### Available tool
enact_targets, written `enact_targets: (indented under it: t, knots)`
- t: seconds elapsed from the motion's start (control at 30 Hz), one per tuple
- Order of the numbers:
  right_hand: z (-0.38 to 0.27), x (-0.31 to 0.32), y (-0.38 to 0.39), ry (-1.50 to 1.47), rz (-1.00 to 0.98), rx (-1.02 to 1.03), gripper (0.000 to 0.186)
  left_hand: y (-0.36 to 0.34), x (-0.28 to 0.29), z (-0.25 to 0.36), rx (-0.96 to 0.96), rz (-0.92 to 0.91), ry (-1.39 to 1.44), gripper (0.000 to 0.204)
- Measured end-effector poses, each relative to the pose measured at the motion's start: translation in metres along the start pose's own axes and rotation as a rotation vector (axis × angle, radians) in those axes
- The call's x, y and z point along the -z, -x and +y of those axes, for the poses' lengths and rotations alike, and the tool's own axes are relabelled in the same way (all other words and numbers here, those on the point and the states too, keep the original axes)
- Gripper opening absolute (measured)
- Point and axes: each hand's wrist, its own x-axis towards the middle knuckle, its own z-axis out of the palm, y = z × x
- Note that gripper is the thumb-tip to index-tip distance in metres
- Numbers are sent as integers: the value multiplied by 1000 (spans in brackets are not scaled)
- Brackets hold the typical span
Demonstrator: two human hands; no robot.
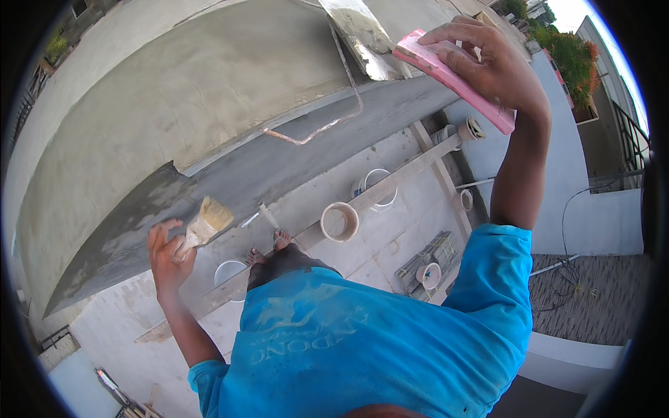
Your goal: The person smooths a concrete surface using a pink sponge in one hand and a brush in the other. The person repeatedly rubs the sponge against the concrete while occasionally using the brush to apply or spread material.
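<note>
My left hand [166,261] is closed around the handle of a wide paintbrush [209,221]; its pale bristles point up and away from me. The brush is in front of a grey, partly damp wall face [132,233]. High on the right, my right hand [491,66] grips a long pink slab [456,85], perhaps a foam float, thumb on one side and fingers over the top. The slab is tilted beside a mortar-smeared board [366,38] on the smooth plastered ledge [188,76]. Whether the slab touches anything is unclear.
A bent metal rod [320,131] hangs over the ledge's edge. My bare feet [281,239] are by a wooden plank [401,174] high above a tiled floor. A bucket [340,221] stands on the plank; several more containers and a stack of strips [439,254] are below.
</note>
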Motion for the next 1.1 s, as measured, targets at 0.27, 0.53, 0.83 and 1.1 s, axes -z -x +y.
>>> enact_targets:
  t: [0.27, 0.53, 0.83, 1.1]
  knots:
    - [-1, -29, 54, -1524, 212, -115, 39, -7, -3, -10, -27, 2, -11, 19]
    - [-216, -107, 82, -1592, 954, -565, 43, -8, 11, -23, -147, -97, 62, 18]
    - [-361, -266, 6, -1137, 1007, -61, 59, 67, 32, -80, -27, -215, 38, 17]
    - [-418, -297, -60, -919, 1141, -46, 60, 152, 41, -129, 127, -246, 88, 17]
